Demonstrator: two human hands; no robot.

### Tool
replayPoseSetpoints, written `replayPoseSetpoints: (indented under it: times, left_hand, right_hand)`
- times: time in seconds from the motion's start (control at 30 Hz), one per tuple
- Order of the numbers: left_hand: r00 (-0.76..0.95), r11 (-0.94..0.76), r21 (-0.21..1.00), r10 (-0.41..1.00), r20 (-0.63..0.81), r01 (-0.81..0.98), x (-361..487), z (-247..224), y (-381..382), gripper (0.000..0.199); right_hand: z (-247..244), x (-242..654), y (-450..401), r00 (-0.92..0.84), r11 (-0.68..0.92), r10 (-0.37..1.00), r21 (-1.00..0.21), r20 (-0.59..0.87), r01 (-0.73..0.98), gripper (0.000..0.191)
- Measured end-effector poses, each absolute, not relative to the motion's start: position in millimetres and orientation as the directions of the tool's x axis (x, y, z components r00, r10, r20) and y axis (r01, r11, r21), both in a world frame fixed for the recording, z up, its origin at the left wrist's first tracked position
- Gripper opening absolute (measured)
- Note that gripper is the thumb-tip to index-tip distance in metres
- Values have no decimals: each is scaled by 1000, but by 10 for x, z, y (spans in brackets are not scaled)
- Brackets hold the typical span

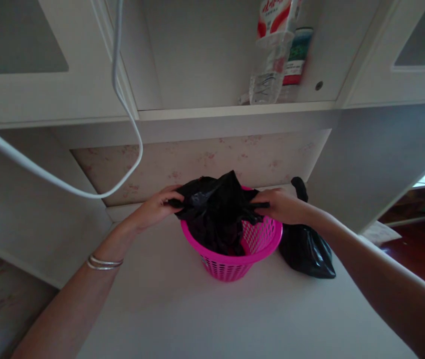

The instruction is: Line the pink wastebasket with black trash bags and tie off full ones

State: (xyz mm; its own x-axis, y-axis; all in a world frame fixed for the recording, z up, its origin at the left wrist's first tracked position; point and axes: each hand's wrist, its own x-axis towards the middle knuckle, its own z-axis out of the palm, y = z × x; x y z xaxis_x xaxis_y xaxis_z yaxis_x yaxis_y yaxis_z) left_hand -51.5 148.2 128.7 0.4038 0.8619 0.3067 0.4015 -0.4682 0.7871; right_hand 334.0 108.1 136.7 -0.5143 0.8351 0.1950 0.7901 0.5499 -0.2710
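Observation:
A black plastic bag [216, 214] spreads over the back of a pink perforated basket [231, 269] and hangs down inside it. My left hand [160, 207] grips the bag's left edge, just outside the basket rim. At the right side of the opening, my right hand [278, 205] pinches a twisted strip of the same bag. The basket's right inner wall shows bare pink mesh. Beside the basket on the right, partly behind my right forearm, sits a second, filled black bag [306, 252] with a knotted top. What it contains is hidden.
The basket stands on a white surface [235, 319] against a flowered wall panel. Overhead, a shelf [235, 110] holds a clear plastic bottle [267, 87] and a can [297, 57]. A white cable [85, 192] loops down at the left. White cabinet sides flank the space.

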Motion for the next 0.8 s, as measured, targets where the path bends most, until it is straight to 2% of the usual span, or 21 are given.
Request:
replayPoseSetpoints:
  times: [0.07, 0.13, 0.2, 0.27, 0.33, 0.4, 0.5, 0.57, 0.63, 0.7, 0.8]
  left_hand:
    - [365, -489, 755, 863, 348, 437, -616, 1298, 1463, 19]
    - [380, -567, 658, 823, 423, 496, -682, 1320, 1375, 20]
    - [479, -692, 458, 720, 503, 558, -679, 1347, 1203, 24]
    - [619, -790, 229, 594, 514, 568, -601, 1372, 977, 40]
    - [712, -842, 100, 506, 488, 530, -481, 1388, 756, 55]
    - [724, -853, 33, 463, 512, 522, -367, 1386, 598, 54]
    - [683, -820, 3, 480, 551, 573, -295, 1341, 513, 48]
    - [732, -838, -41, 450, 511, 544, -322, 1295, 523, 41]
    - [816, -879, -129, 359, 452, 458, -383, 1249, 546, 30]
    - [873, -900, -203, 284, 396, 385, -453, 1211, 565, 33]
    - [900, -914, -219, 252, 356, 342, -545, 1185, 594, 46]
  right_hand:
    - [1352, 3378, 1004, -569, 611, 791, -291, 223, 736, 23]
    - [1373, 3441, 889, -553, 614, 787, -260, 273, 745, 23]
    - [1405, 3489, 745, -550, 621, 768, -175, 328, 764, 22]
    - [1428, 3489, 586, -599, 660, 720, -81, 349, 746, 24]
    - [1443, 3443, 434, -682, 733, 647, -34, 342, 679, 24]
    - [1452, 3381, 306, -722, 778, 599, -41, 347, 627, 20]
    - [1445, 3336, 176, -712, 790, 582, -64, 392, 610, 17]
    - [1407, 3363, 133, -711, 797, 567, -56, 416, 602, 19]
    - [1331, 3435, 123, -721, 807, 539, -23, 437, 590, 21]
    - [1222, 3541, 145, -731, 815, 501, 30, 463, 578, 24]
    - [1045, 3725, 218, -746, 808, 457, 123, 485, 576, 26]
